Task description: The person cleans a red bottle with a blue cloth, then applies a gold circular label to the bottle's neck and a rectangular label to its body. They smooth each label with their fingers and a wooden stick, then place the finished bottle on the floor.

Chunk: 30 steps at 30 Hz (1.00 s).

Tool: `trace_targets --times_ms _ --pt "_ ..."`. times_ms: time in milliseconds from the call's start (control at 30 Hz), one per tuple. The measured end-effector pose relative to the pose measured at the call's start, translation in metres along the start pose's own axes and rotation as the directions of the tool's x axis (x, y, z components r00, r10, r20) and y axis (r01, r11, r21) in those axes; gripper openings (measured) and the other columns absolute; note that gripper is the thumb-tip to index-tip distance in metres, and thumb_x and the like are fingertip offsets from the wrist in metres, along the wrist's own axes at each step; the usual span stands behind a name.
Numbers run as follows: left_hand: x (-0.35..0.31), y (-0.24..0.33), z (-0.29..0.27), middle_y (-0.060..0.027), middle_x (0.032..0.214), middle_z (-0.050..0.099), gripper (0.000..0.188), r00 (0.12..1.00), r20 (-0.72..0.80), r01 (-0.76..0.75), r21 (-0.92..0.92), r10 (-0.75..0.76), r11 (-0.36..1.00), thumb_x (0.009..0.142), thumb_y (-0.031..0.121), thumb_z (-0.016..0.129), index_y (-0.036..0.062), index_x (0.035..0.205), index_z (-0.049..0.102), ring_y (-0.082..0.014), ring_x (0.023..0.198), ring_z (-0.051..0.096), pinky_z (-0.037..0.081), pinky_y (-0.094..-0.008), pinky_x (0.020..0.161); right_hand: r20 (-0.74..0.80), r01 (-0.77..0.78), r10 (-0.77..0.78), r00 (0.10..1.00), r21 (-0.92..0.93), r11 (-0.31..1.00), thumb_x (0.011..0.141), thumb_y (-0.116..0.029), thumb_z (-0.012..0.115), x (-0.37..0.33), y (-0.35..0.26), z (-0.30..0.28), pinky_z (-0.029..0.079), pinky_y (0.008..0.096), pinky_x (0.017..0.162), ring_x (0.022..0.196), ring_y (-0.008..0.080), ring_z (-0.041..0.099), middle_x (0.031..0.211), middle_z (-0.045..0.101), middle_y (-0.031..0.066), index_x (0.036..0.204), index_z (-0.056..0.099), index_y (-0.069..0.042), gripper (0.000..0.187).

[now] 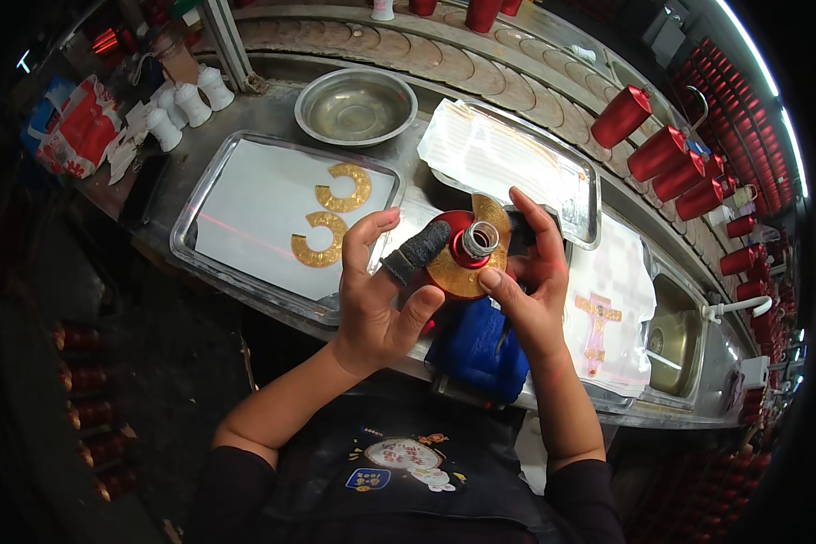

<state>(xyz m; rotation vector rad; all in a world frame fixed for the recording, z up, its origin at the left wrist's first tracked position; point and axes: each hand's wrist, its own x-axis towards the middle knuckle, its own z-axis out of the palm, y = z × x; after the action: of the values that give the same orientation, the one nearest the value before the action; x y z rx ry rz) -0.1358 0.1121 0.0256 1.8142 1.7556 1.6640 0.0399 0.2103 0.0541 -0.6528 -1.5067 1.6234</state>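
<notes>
We hold a red bottle (455,238) between both hands, neck toward us, its silver mouth (479,239) showing. A gold decal (470,258) wraps its shoulder.

Left hand (381,295): fingers curled round the bottle's left side, a grey cot (417,252) on one finger pressing the decal edge, thumb raised beside it.

Right hand (530,286): fingers closed on the bottle's right side, thumb tip on the decal's lower rim.

Below our right hand, a blue cloth (480,349) on the tabletop (272,100) edge.

Left of our left hand, a steel tray (199,195) with two gold C-shaped decals (331,213) on white paper. Beyond that tray, a steel bowl (355,107). Beyond our right hand, a second tray (517,154) with a clear sheet.

Right of our right hand, a sheet bearing a gold cross (597,322), next a small sink (675,335). Farther right, rows of red bottles (671,154). Far left, white bottles (186,104).
</notes>
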Motion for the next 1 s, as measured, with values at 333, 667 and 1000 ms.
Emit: trace_targets --times_ms 333,667,1000 --pt "-0.015 0.031 -0.004 -0.0151 0.143 0.042 0.037 0.990 0.095 -0.137 0.393 0.108 0.909 0.085 0.049 0.075 0.0155 0.100 0.077 -0.0426 0.134 0.041 0.025 -0.0667 0.111 -0.031 -0.031 0.036 0.999 0.154 0.988 0.090 -0.008 0.073 0.003 0.002 0.003 0.053 0.0197 0.077 0.094 0.0086 0.067 0.125 0.062 0.0110 0.151 0.040 -0.001 0.070" --pt "-0.010 0.086 0.027 -0.0204 0.152 0.034 0.025 0.989 0.146 -0.102 0.569 0.023 0.816 0.077 0.027 0.081 0.0141 0.098 0.077 -0.0488 0.143 0.025 0.013 -0.0718 0.112 0.012 -0.063 0.062 0.998 0.189 0.980 0.097 -0.004 0.053 -0.011 -0.017 -0.012 0.045 0.0174 0.076 0.090 0.0021 0.054 0.120 0.061 -0.0003 0.143 0.053 -0.002 0.046" --pt "-0.009 0.044 0.031 -0.0169 0.133 0.051 0.086 0.967 0.017 0.255 0.018 -0.256 0.967 0.063 0.019 0.096 0.0020 0.134 0.049 -0.0321 0.122 0.053 0.043 -0.0432 0.105 0.102 0.045 -0.072 0.992 0.249 0.968 0.091 -0.003 0.073 -0.006 -0.002 -0.016 0.055 0.0211 0.088 0.105 0.0080 0.065 0.135 0.060 0.0076 0.142 0.053 0.000 0.055"
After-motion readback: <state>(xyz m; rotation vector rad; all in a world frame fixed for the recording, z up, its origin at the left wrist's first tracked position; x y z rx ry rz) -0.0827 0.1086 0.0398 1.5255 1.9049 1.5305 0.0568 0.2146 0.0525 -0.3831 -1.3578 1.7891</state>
